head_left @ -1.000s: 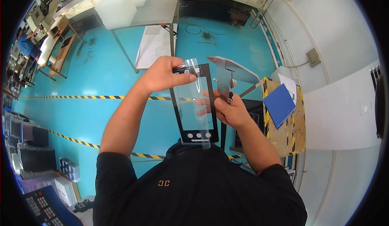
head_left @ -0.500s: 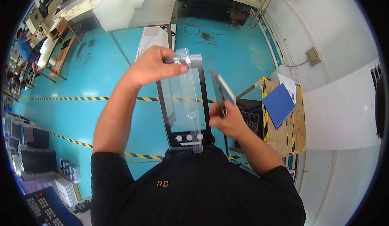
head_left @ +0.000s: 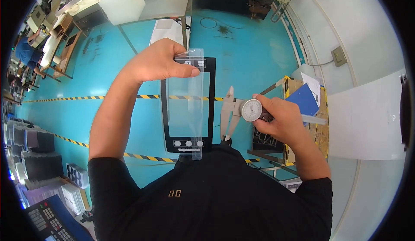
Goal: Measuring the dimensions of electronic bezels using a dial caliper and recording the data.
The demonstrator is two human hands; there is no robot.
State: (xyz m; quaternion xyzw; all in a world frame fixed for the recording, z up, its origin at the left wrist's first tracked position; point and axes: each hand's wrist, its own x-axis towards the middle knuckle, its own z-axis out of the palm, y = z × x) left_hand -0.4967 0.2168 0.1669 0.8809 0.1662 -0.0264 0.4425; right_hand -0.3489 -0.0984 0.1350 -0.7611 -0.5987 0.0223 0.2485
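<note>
Up in front of me, my left hand (head_left: 166,61) is closed on the top edge of a clear panel with a black border (head_left: 211,107). White round marks sit in a row along the panel's lower border. A strip of clear film (head_left: 196,111) hangs down over the panel, pinched under my left thumb. On the right, my right hand (head_left: 281,118) grips a dial caliper (head_left: 252,110) by its body, dial facing up. The caliper's jaws (head_left: 229,111) point toward the panel's right edge, apart from it, with nothing between them.
A worn board with striped tape (head_left: 298,143) stands at the right, bearing a blue folder (head_left: 306,98) and papers. Ahead is a metal table (head_left: 168,3) with white foam blocks (head_left: 122,3). Stacked sheets (head_left: 39,165) and a keypad console (head_left: 49,217) lie left. Another person (head_left: 27,53) works far left.
My right hand has turned the caliper from edge-on to dial-up and moved it to the right. The panel has shifted slightly left, and its film strip now hangs straighter.
</note>
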